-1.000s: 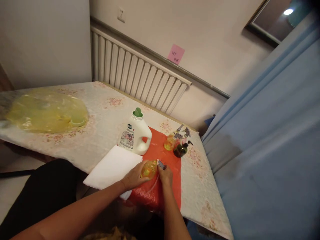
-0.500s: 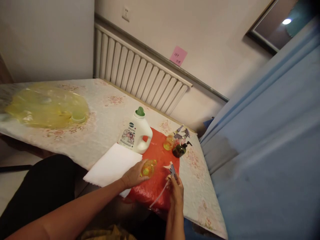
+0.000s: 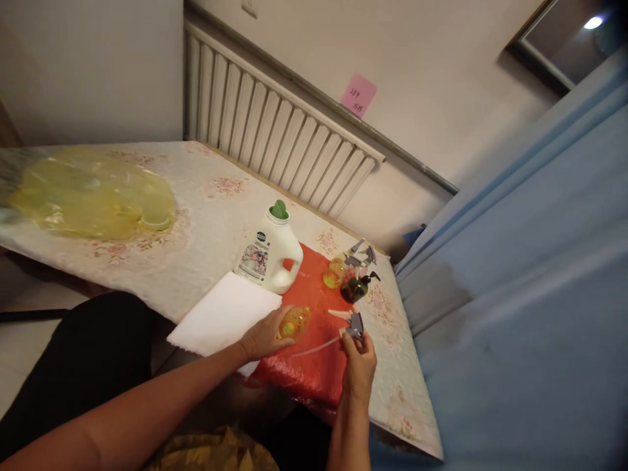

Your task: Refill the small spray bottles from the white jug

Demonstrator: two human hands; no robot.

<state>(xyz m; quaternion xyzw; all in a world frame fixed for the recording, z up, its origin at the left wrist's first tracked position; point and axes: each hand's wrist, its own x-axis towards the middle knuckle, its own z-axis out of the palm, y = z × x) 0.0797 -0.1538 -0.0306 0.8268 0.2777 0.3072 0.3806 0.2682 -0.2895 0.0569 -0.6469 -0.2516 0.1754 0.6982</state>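
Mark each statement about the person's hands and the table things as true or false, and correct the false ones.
1. The left hand holds a small yellow bottle. True.
2. The right hand holds a grey spray head with a thin tube. True.
3. The spray head is screwed onto the yellow bottle. False: it is held apart from it.
4. The white jug has a red cap. False: the cap is green.
5. A pink note is stuck on the wall. True.

Looks like a home, prob. a living rm or bedroom: white radiator along the wall, floral cloth on the table, blue curtain, detergent jug, wall socket.
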